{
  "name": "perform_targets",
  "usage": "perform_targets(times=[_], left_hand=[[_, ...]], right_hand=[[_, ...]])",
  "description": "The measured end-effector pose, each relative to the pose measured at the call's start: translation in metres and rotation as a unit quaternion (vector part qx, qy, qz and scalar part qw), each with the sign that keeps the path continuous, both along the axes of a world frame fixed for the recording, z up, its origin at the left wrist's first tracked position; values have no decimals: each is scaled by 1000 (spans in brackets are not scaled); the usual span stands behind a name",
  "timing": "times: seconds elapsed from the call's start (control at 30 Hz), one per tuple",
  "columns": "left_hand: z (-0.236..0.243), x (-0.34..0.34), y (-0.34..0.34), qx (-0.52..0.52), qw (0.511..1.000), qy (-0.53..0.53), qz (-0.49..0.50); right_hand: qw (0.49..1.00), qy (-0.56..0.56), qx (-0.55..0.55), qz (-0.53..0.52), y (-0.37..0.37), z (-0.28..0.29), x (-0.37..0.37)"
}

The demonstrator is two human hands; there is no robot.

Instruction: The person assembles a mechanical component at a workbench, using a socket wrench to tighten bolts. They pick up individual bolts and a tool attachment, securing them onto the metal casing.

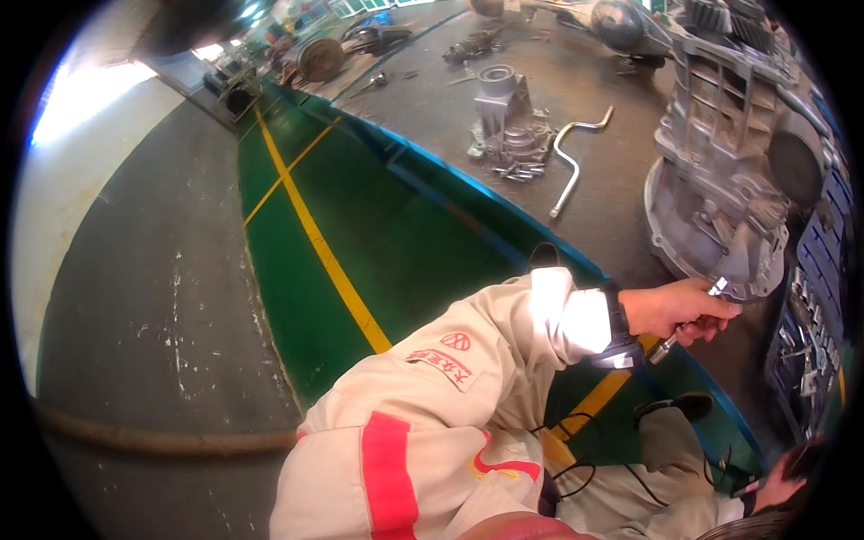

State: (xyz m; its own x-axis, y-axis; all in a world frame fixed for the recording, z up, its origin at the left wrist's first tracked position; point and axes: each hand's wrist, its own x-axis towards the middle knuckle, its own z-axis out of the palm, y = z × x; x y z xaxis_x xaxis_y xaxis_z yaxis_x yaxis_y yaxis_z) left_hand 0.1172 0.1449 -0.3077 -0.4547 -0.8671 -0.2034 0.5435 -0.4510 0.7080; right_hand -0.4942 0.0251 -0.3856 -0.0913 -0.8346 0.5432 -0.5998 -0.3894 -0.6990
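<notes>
My left hand (679, 310) is closed around a chrome socket extension bar (666, 346). One shiny end of the bar sticks out above my fingers, and the other points down toward the bench edge. Just beyond the hand stands a large grey metal gearbox housing (720, 171), its wide flange nearest me; whether the bar touches it I cannot tell. At the lower right rim, my right hand (779, 488) reaches in near the tool case. A dark shape covers its fingers, so its grip is hidden.
A blue tool case (792, 346) of sockets lies right of the housing. On the bench (612, 171) are a bent speed-handle wrench (564, 162), a smaller casting (507, 121) and several bolts (519, 171). Farther off lies an axle assembly (616, 25). Green floor (405, 261) runs along the bench's blue edge.
</notes>
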Motion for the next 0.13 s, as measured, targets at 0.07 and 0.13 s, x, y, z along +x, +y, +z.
perform_targets(times=[0.07, 0.13], left_hand=[[2, 0, -1, 7, 1000, -31, 2], [4, -3, -3, 17, 997, -70, 24]], right_hand=[[975, -152, 1, 161, 15, 50, 128], [972, -153, -4, 176, 60, 101, 130]])
